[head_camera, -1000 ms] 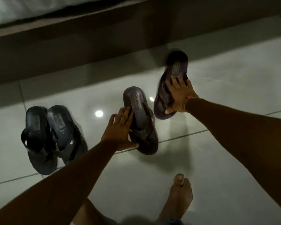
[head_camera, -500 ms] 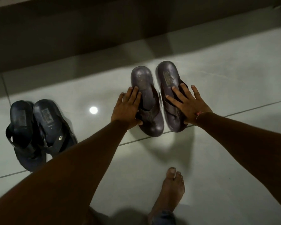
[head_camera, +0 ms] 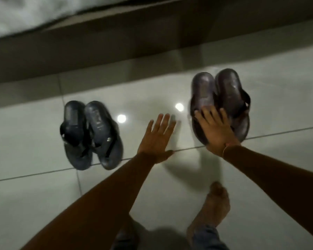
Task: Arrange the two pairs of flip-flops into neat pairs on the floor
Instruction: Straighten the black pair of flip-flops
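Two pairs, and both look pretty much sorted already. Biggest thing in view is the pale tiled floor (head_camera: pixel 260 177), glossy enough to bounce a couple of ceiling-light spots, with what looks like a dark bed base (head_camera: pixel 116 42) running along the far side.

On the left sits the black pair of flip-flops (head_camera: pixel 90 134), side by side and touching, angled a bit but tidy, nobody's hand on them. Off to the right, well apart from those, is the brown pair (head_camera: pixel 222 98), also snug against each other.

The right hand (head_camera: pixel 213 127) lies flat with fingers spread over the near end of the brown pair, pressing on them, not gripping anything as far as I can tell. The left hand (head_camera: pixel 156 139) is wide open, holding nothing, hovering over bare tile between the two pairs. A bare foot (head_camera: pixel 213 206) is planted near the bottom.

My read: basically done. Maybe one last nudge to square up the brown ones, then let go. Picture's a bit blurry though, so exact alignment is hard to call.
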